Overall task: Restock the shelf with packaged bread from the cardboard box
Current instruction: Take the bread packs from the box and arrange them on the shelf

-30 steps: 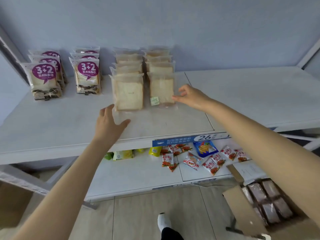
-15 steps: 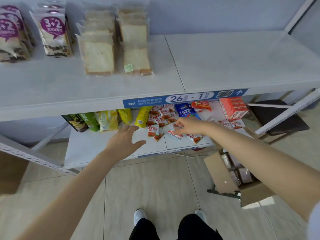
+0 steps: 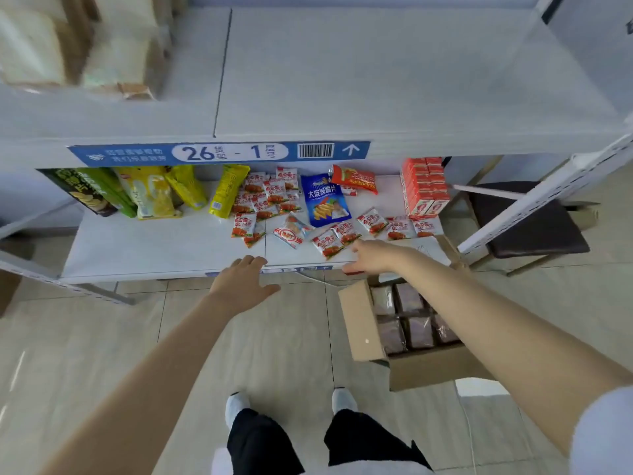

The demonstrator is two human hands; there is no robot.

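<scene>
Here, a person in dark trousers and white shoes [image 3: 236,404] stands on the tiled floor [image 3: 102,354] before a stockroom rack, both bare arms stretched forward. The left hand [image 3: 245,282] hovers with fingers spread, its grip released and empty, at the front edge of the lower shelf [image 3: 154,248]. The right hand [image 3: 373,257], likewise released and apparently holding nothing, though its fingers are foreshortened, reaches over the same edge. Just below it and to its right the cardboard box [image 3: 361,323] sits open on the floor, its visible side wall running away from the person toward the rack, with the right forearm crossing above it. The packaged bread [image 3: 409,323] inside is packed in tight rows. The right hand is plainly the nearer, and would likely need to drop down and draw back to reach a pack. Beyond, snack packets [image 3: 274,200] litter the lower shelf. Farther up, the upper shelf [image 3: 376,80] carries blurred bread packs [image 3: 113,53] at its left end.
</scene>
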